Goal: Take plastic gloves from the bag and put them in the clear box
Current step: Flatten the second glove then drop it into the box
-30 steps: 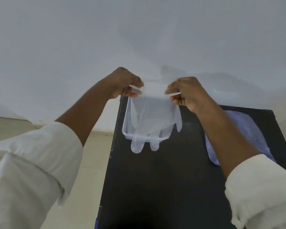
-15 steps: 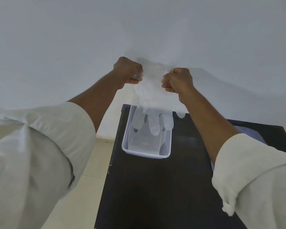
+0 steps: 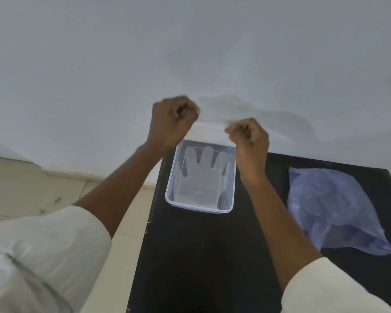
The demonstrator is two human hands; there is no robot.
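My left hand (image 3: 173, 118) and my right hand (image 3: 248, 136) are raised as fists in front of the white wall, each pinching an edge of a thin clear plastic glove (image 3: 203, 161). The film between them barely shows against the wall. The glove's fingers show over the far half of the clear box (image 3: 199, 207). I cannot tell whether they touch its bottom. The box stands at the far left of the black table (image 3: 212, 256). The bluish plastic bag (image 3: 332, 211) lies flat on the table to the right of my right forearm.
The table's left edge runs just left of the box, with pale floor (image 3: 32, 188) beyond it. A white wall (image 3: 190, 53) rises directly behind the table's far edge.
Both hands rose and went forward with the glove, from near the box's front rim to above its far end. The glove's fingers now sit over the box. The view tilted.
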